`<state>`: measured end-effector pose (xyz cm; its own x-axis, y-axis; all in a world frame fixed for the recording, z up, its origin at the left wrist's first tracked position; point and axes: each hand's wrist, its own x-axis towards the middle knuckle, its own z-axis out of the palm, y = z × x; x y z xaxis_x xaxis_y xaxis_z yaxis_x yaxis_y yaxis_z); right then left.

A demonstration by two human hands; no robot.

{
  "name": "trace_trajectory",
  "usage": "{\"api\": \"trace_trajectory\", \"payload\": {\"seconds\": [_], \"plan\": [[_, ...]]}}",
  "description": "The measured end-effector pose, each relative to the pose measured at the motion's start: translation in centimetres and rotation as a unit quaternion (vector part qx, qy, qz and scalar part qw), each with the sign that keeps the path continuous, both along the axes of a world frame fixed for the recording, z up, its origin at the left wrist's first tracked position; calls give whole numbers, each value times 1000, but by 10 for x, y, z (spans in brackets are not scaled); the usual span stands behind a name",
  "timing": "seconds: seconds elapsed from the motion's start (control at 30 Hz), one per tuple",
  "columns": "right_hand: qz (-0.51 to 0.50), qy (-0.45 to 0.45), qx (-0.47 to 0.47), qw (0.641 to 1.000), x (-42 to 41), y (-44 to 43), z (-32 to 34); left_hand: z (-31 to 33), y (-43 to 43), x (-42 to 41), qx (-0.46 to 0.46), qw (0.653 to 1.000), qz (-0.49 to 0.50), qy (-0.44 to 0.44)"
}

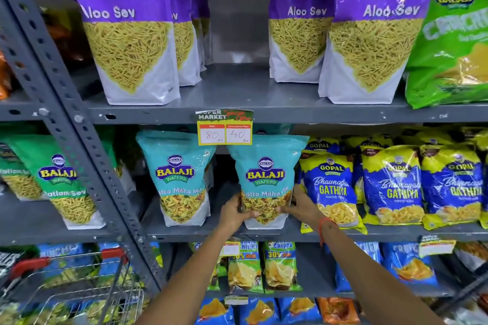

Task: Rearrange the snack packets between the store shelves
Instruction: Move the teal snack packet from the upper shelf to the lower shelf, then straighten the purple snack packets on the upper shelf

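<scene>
1. Head view shows us at the middle shelf (264, 232), with both hands closed on the lower part of one teal Khatta Mitha Mix packet (265, 179); we judge the step in hand to be seating it upright on this shelf, or lifting it off, and we cannot tell which.
2. Our left hand (235, 215) wraps the packet's lower left corner, thumb across the clear window, while our right hand (301, 204) cups the lower right edge with fingers reaching behind.
3. To do this well, we should keep the grip low and even on both sides, so the packet stays upright and its flat base meets the shelf squarely.
4. We should watch the price tag (225, 128) hanging from the shelf above, since the packet's top sits just under it and could snag.
5. The packet stands between a second teal packet (179, 179) on the left and the blue Gathiya packets (332, 187) touching or nearly touching it on the right, so sideways room is tight.
6. The packet's base appears to rest on, or just above, the shelf front.
</scene>
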<state>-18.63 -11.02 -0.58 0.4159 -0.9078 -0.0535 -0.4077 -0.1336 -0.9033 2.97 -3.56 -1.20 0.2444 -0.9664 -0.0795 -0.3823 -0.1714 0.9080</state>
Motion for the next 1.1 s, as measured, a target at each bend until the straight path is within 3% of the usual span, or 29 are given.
{"api": "trace_trajectory", "payload": {"seconds": [0.2, 0.3, 0.43, 0.53, 0.6, 0.8, 0.97, 1.03, 1.1], "plan": [[-36, -44, 40, 998, 6, 17, 30, 15, 9, -6, 45, 999, -7, 6], [-141, -71, -50, 986, 9, 33, 53, 43, 22, -16, 67, 998, 7, 10], [-251, -100, -249, 930, 9, 55, 93, 105, 44, -32, 135, 973, -41, -185], [-233, -157, -320, 905, 10, 70, 133, 160, 57, -43, 150, 932, -107, -312], [-218, -196, -356, 887, 10, 80, 165, 199, 63, -51, 137, 920, -125, -346], [-188, -289, -460, 818, 5, 96, 264, 318, 78, -79, -102, 924, -70, -361], [-237, -266, -566, 743, -10, 80, 318, 360, 50, -94, -381, 870, 31, -312], [-277, -205, -585, 734, -18, 62, 327, 364, 28, -98, -417, 863, 9, -285], [-320, -155, -566, 744, -31, 46, 330, 362, 7, -103, -383, 885, -22, -264]]}}
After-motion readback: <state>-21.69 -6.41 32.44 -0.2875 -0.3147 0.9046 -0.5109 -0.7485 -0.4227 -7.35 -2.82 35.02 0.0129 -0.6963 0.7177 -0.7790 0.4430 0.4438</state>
